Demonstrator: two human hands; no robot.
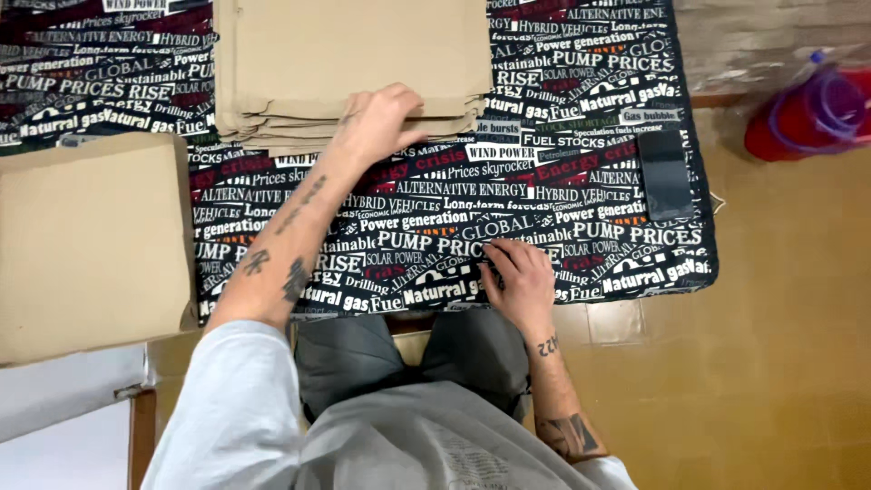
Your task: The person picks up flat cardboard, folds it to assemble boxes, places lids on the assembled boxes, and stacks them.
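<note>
Tan tiled floor [780,363] fills the lower right of this head-camera view, looking straight down at a seated person's lap and arms. Across the upper middle lies a black cloth [562,209] covered in white and red printed lettering, spread flat like a work mat.

At 12 o'clock, a stack of tan folded sheets [349,54] sits on the cloth, its layered edges showing along the near side. The left hand [376,122] reaches up to it, palm down, fingers spread loosely over the stack's near right corner, touching the top sheets; whether it is gripping any of them cannot be told. The bare forearm, marked with tattoos, runs diagonally from a light grey sleeve at 7 o'clock.

The right hand [519,281] rests at about 5 o'clock of centre, flat on the cloth's near edge, fingers together and slightly curled, holding nothing.

At 9 o'clock, an open cardboard box [91,245] sits beside the cloth, its plain inside facing up. At 3 o'clock, a dark phone [664,174] lies on the cloth, well apart from both hands. At 2 o'clock, off the cloth, a red and purple plastic container [812,109] stands on the floor.

Grey trousers [408,358] and a grey shirt fill the bottom centre.
</note>
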